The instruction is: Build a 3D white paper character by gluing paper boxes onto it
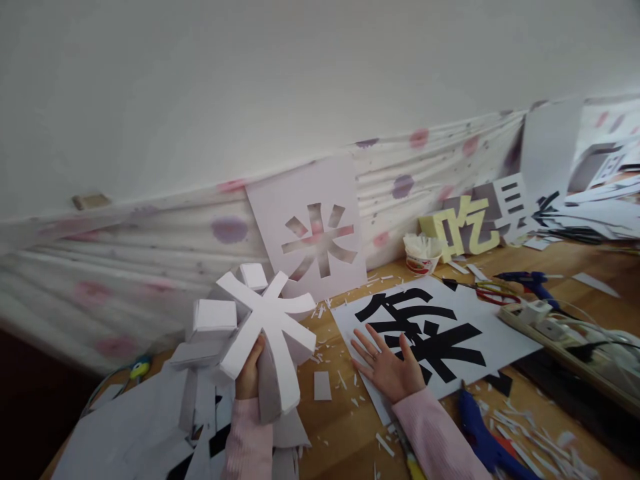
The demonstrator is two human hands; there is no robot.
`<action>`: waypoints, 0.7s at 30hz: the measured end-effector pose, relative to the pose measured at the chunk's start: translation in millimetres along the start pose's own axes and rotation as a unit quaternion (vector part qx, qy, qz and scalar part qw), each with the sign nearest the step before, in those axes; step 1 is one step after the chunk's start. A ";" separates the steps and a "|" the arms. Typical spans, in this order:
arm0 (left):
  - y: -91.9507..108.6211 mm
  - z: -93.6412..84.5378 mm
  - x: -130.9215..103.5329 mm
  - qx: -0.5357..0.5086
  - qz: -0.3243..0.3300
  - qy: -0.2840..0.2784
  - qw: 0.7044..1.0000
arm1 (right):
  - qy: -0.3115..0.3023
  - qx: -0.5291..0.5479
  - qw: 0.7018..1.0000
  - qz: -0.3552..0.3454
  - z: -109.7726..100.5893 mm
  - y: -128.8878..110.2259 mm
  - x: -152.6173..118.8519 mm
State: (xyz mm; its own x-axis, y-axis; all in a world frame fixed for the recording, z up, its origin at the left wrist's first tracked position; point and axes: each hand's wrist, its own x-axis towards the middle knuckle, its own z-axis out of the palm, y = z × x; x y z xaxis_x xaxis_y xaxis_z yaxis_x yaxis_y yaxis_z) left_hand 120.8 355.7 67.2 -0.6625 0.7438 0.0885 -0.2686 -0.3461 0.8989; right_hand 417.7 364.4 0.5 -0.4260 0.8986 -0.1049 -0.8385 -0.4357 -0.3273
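My left hand (249,373) grips a white three-dimensional paper character (266,313) by one of its arms, holding it up left of centre. The thumb shows on its front; the other fingers are hidden behind it. Palm up and fingers spread, my right hand (387,363) is empty over a white sheet with bold black characters (345,320). Behind the paper character, a white board (265,200) with the same character shape cut out of it leans against the sheeted wall.
A blue glue gun (480,427) lies near my right forearm, and another glue gun (530,280) lies farther back. A power strip (535,333) with plugs is at the right. Yellow character (467,227), tub of white sticks (421,257) and paper scraps (540,440) surround the sheet.
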 end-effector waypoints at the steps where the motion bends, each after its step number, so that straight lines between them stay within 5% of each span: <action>1: -1.7 -1.1 1.1 -0.001 -0.003 -0.002 1.000 | 0.009 0.006 1.000 -0.004 1.1 -0.1 -0.5; 21: -1.1 -1.7 0.9 0.014 -0.007 -0.020 1.000 | 0.033 -0.014 0.999 -0.032 10.2 0.7 -5.3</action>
State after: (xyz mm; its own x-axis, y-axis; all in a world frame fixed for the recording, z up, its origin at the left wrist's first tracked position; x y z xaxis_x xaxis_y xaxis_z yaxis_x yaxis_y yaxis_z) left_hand 119.4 355.7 65.6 -0.6303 0.7710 0.0917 -0.2573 -0.3188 0.9122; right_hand 415.9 358.8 10.4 -0.3482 0.9263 -0.1439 -0.8526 -0.3767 -0.3622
